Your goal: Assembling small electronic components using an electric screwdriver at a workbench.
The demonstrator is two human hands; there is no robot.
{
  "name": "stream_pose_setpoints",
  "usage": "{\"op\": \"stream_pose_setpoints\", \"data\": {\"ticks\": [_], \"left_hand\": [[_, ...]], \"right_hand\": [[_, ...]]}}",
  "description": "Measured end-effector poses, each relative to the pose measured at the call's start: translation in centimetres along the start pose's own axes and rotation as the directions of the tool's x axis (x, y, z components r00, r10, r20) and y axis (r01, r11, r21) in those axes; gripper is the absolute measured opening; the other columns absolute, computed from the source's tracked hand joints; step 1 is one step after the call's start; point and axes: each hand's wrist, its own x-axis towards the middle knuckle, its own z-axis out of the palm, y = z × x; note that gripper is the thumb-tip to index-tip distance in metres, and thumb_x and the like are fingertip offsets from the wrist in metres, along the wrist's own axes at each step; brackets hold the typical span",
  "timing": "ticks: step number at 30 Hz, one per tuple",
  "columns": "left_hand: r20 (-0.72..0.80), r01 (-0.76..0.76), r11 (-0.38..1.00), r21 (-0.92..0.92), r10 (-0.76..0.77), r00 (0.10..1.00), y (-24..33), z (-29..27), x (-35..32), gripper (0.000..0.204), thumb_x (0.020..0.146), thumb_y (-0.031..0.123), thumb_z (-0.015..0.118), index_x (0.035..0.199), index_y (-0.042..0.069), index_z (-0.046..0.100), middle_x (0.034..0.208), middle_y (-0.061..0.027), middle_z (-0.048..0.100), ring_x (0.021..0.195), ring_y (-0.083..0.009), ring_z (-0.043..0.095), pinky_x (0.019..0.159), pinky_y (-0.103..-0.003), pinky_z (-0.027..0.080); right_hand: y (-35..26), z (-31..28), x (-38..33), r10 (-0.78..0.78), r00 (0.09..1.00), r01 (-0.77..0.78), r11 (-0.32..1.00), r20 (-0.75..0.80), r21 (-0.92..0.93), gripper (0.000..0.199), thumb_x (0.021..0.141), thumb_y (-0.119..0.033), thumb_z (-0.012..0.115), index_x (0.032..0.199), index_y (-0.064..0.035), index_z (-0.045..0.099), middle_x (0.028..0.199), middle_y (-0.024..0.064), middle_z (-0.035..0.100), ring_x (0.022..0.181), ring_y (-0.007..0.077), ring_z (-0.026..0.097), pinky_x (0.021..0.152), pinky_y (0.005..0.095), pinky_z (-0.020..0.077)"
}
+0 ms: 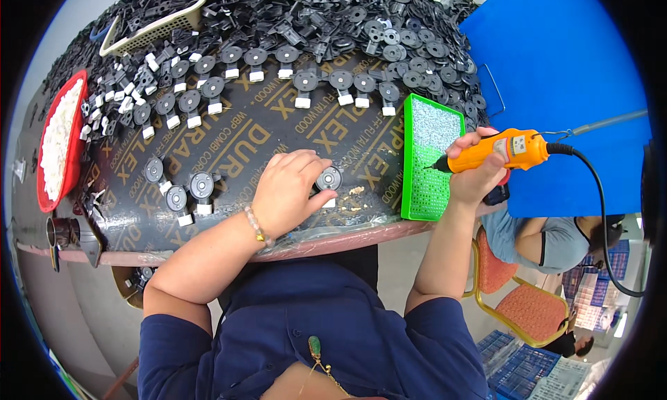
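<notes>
My right hand (476, 167) grips an orange electric screwdriver (511, 148) with a black nose. Its tip points left, over the green tray (406, 160) full of small silvery screws (434, 126). On the tabletop, my left hand (288, 188) curls around a black plastic part with a round disc (328, 178) and a white end, thumb on the near side and fingers on the far side. Its fingers hide some of the part. Left of that hand lie three similar parts, among them one black disc part (201, 185).
Rows of finished-looking disc parts (256, 57) lie before a large heap of black pieces (313, 18). A cream basket (156, 30) sits in the heap. At left stands a red tray (78, 132) of white pieces. A black cord (597, 192) trails from the screwdriver; another person (556, 244) sits at right.
</notes>
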Motion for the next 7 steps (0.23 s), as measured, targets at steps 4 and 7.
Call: {"op": "stream_pose_setpoints", "data": {"ticks": [4,7], "left_hand": [[0.036,0.002,1.000,-0.028,-0.001,0.999,0.08,-0.19,-0.15,0.053,0.078,0.033,0.084,0.122,0.007,0.068,0.121,-0.0128,0.069,0.120,-0.0295,0.062,0.101,-0.043,0.045],[0.025,0.003,1.000,-0.031,-0.003,1.000,0.15,-0.47,-0.11,0.056,0.078,0.034,0.084,0.125,0.008,0.068,0.122,-0.0131,0.068,0.121,-0.0299,0.061,0.101,-0.043,0.044]], "right_hand": [[1.08,-0.59,-0.17,-0.032,0.999,0.033,0.999,-0.018,0.026,0.081,0.082,-0.075,0.068,0.114,-0.0022,0.054,0.078,0.0120,0.063,0.060,0.0209,0.061,0.057,0.0326,0.0533],[1.34,-0.56,-0.25,-0.045,0.999,0.046,0.999,-0.027,0.020,0.081,0.082,-0.075,0.068,0.115,-0.0022,0.054,0.078,0.0119,0.064,0.060,0.0211,0.061,0.057,0.0329,0.0535]]}}
